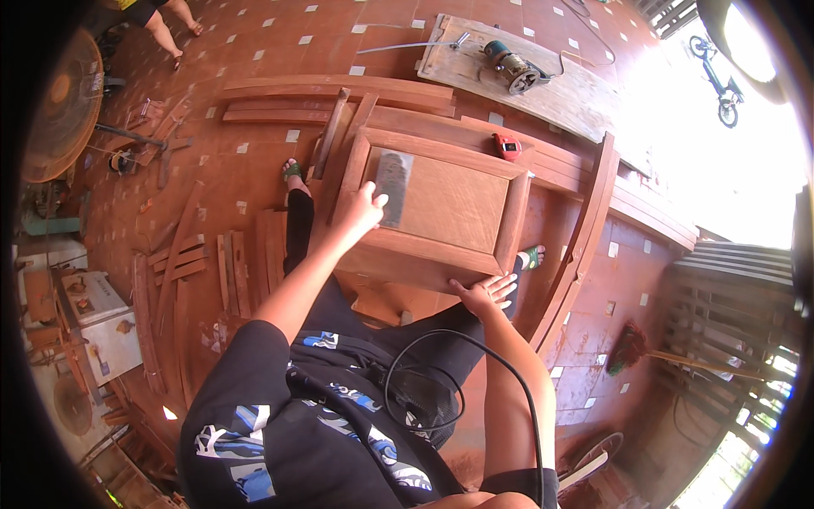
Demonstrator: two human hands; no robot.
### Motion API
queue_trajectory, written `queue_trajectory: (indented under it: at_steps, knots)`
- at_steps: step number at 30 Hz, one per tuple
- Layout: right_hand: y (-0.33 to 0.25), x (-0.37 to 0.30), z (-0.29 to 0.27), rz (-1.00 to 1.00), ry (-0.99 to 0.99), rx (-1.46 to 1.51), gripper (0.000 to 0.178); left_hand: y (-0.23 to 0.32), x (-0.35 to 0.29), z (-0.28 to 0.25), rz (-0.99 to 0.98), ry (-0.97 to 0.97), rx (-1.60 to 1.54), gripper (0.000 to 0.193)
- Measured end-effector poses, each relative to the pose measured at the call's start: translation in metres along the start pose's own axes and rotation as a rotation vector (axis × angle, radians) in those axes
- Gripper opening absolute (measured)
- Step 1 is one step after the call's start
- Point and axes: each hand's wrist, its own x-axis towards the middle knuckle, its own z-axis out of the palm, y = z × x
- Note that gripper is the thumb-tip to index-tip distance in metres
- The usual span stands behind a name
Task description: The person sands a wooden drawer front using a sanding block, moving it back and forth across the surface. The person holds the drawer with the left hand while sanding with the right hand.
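Head view | left hand [366, 209] is curling its fingers and holding a gray strip [395, 182]; the strip is resting on the left part of a wooden panel [462, 204] | right hand [487, 297] is spreading its fingers wide and touching the panel's near edge | panel is sitting between the person's feet [292, 169]; a small red tool [507, 147] is lying just past it

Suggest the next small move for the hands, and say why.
Probably slide the grey rectangular strip rightward across the brown, framed wooden panel: the left hand is at the strip's edge, uncovered panel lies to its right, and the right hand appears to rest against the panel's near right corner.
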Motion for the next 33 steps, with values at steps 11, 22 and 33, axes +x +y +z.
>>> queue_trajectory:
  at_steps: [11,22,33]
  knots:
    - [-0.001,-0.001,-0.002,0.017,-0.027,-0.008,0.143,0.077,-0.002,0.099,0.311,-0.007,0.050,0.027]
    - [0.001,0.001,-0.002,-0.009,-0.033,0.006,0.143,0.088,-0.003,0.125,0.358,-0.057,0.086,0.028]
    - [-0.003,-0.006,-0.003,-0.003,-0.009,0.026,0.142,0.034,-0.013,0.045,0.225,0.062,-0.140,0.026]
